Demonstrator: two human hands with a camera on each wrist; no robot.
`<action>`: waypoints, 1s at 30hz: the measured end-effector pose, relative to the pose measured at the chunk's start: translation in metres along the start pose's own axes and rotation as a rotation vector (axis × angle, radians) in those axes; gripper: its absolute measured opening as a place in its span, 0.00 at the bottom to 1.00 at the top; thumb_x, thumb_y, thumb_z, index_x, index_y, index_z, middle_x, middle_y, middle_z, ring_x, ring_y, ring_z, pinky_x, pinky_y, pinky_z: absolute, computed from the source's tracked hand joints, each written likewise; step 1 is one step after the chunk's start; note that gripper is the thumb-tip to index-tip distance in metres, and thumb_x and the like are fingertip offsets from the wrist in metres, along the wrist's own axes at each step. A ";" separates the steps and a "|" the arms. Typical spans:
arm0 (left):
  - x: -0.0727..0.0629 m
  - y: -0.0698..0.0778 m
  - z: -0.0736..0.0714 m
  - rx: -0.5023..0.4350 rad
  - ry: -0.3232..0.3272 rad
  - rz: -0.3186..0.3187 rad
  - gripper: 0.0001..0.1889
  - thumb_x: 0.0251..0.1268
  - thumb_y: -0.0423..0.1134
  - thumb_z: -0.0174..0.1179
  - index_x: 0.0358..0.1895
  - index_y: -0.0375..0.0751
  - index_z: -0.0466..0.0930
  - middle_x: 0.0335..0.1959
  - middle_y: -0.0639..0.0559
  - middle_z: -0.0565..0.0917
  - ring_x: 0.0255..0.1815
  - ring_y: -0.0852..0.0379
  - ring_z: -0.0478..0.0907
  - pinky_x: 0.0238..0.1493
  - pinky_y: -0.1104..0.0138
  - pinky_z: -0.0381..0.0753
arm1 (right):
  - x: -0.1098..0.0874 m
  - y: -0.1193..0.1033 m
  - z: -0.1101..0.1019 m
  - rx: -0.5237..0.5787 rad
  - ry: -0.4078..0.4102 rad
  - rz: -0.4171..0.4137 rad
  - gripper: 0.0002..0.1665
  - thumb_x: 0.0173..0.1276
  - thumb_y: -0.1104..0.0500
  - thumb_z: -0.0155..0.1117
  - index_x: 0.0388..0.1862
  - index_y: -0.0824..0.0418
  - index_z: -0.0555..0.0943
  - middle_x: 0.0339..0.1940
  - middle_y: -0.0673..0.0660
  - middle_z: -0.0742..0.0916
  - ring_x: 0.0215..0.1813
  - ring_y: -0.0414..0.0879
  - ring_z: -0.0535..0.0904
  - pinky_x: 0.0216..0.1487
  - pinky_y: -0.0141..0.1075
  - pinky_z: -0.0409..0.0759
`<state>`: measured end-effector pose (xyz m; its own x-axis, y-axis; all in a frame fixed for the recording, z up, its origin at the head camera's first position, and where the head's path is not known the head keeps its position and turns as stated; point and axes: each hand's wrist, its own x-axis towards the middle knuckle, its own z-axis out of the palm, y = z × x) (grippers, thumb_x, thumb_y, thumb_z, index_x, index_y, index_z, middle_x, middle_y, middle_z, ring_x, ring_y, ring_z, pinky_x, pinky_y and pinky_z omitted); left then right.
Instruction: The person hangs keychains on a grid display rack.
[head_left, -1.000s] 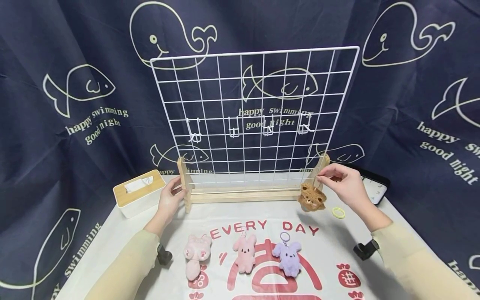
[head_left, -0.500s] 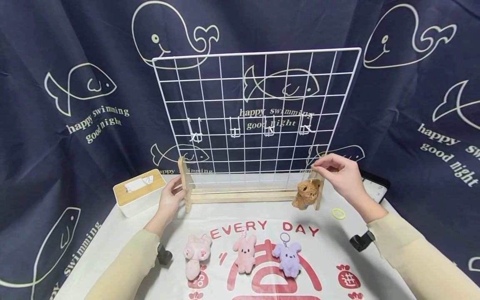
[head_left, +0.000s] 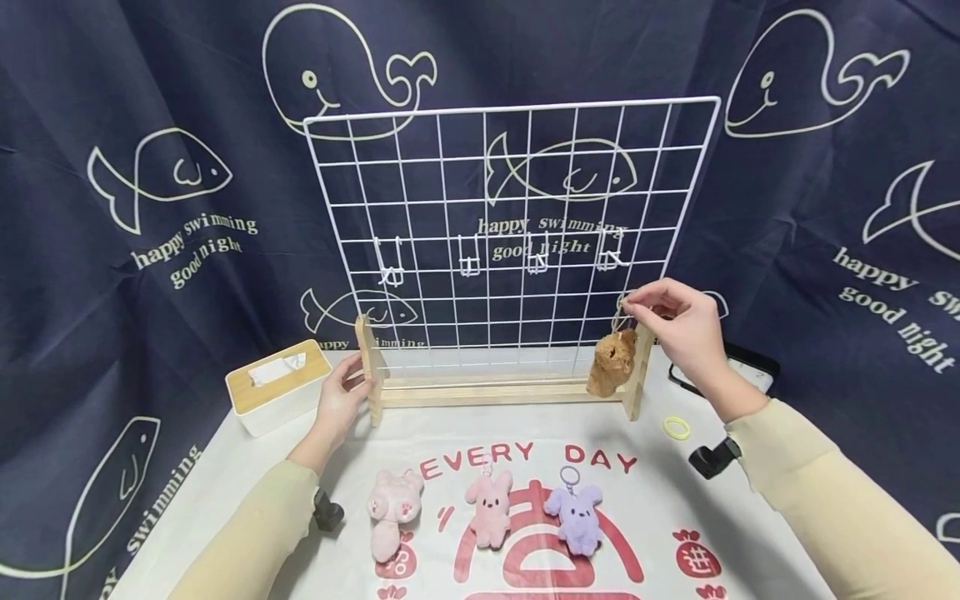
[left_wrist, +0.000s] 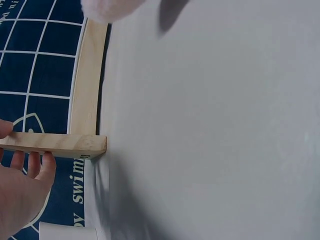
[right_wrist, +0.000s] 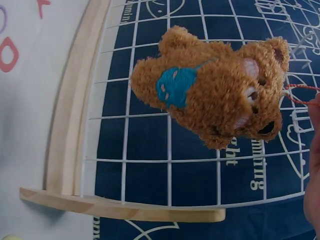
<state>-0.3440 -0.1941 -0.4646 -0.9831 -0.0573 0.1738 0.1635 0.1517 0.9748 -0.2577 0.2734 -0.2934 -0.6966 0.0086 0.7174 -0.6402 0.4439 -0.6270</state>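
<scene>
A: Which parts are hard to make out?
B: The right hand (head_left: 678,325): its own wrist view crops it to a sliver. The head view shows thumb and fingertips pinching the bear's red cord (right_wrist: 301,86) in front of the wire rack (head_left: 513,109), by its right end. That arm partly covers the device (head_left: 750,373) right of the rack.
A: The left hand (head_left: 343,400)?
B: Cropped in its wrist view too, but thumb and fingers clasp the rack's left wooden support (left_wrist: 60,144) from opposite sides.
A: And the bear (head_left: 612,363)?
B: Curly brown fur, dark inner ears, pink cheeks, a blue patch on its front. It hangs head up before the rack's right end; whether it touches the wires, I can't tell.
A: The surroundings?
B: The rack stands on a white covering (head_left: 660,487) printed in red. In front of it lie two pink plush toys (head_left: 491,508) and a lilac one (head_left: 579,518); a tissue box (head_left: 281,404) sits left of it. Behind it hangs a navy curtain (head_left: 180,75) with pale whales and fish.
</scene>
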 end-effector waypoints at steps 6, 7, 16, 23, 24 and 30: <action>0.000 -0.002 -0.001 0.000 -0.008 0.003 0.32 0.67 0.21 0.57 0.75 0.32 0.64 0.72 0.32 0.69 0.70 0.34 0.69 0.73 0.49 0.70 | 0.012 -0.009 0.001 0.001 0.023 -0.029 0.04 0.63 0.77 0.69 0.37 0.77 0.83 0.33 0.50 0.90 0.34 0.33 0.83 0.34 0.22 0.79; 0.000 -0.002 -0.001 -0.002 -0.008 0.004 0.32 0.67 0.21 0.57 0.75 0.32 0.64 0.72 0.32 0.69 0.70 0.34 0.69 0.73 0.49 0.70 | 0.015 -0.009 0.002 0.013 0.026 -0.036 0.04 0.63 0.77 0.68 0.37 0.78 0.83 0.33 0.49 0.90 0.34 0.33 0.83 0.35 0.22 0.80; 0.001 -0.003 0.000 -0.013 -0.003 0.010 0.32 0.67 0.21 0.57 0.75 0.32 0.64 0.71 0.32 0.70 0.69 0.34 0.70 0.72 0.50 0.71 | 0.035 0.010 0.001 0.068 0.079 -0.065 0.05 0.63 0.75 0.70 0.38 0.78 0.84 0.34 0.56 0.91 0.33 0.34 0.84 0.34 0.22 0.80; 0.002 -0.005 0.000 -0.012 -0.008 0.014 0.32 0.67 0.20 0.57 0.74 0.32 0.64 0.71 0.32 0.70 0.69 0.34 0.70 0.72 0.50 0.71 | 0.042 0.011 0.001 0.068 0.090 -0.100 0.05 0.63 0.74 0.72 0.38 0.75 0.85 0.34 0.57 0.91 0.33 0.36 0.84 0.34 0.23 0.80; 0.002 -0.005 0.000 -0.012 -0.008 0.015 0.32 0.67 0.20 0.57 0.74 0.32 0.64 0.71 0.32 0.70 0.69 0.34 0.70 0.72 0.50 0.71 | 0.044 0.010 0.001 0.075 0.092 -0.105 0.06 0.62 0.74 0.72 0.38 0.75 0.85 0.34 0.58 0.91 0.33 0.36 0.85 0.34 0.23 0.80; 0.002 -0.005 0.000 -0.011 -0.008 0.018 0.31 0.67 0.20 0.57 0.74 0.31 0.64 0.71 0.32 0.70 0.69 0.34 0.70 0.73 0.50 0.71 | 0.051 0.012 0.000 0.129 0.110 -0.078 0.08 0.62 0.74 0.72 0.39 0.78 0.84 0.34 0.56 0.91 0.36 0.37 0.86 0.36 0.23 0.81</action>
<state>-0.3466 -0.1950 -0.4689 -0.9806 -0.0463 0.1904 0.1822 0.1421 0.9729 -0.3010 0.2793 -0.2644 -0.6080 0.0793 0.7900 -0.7323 0.3283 -0.5966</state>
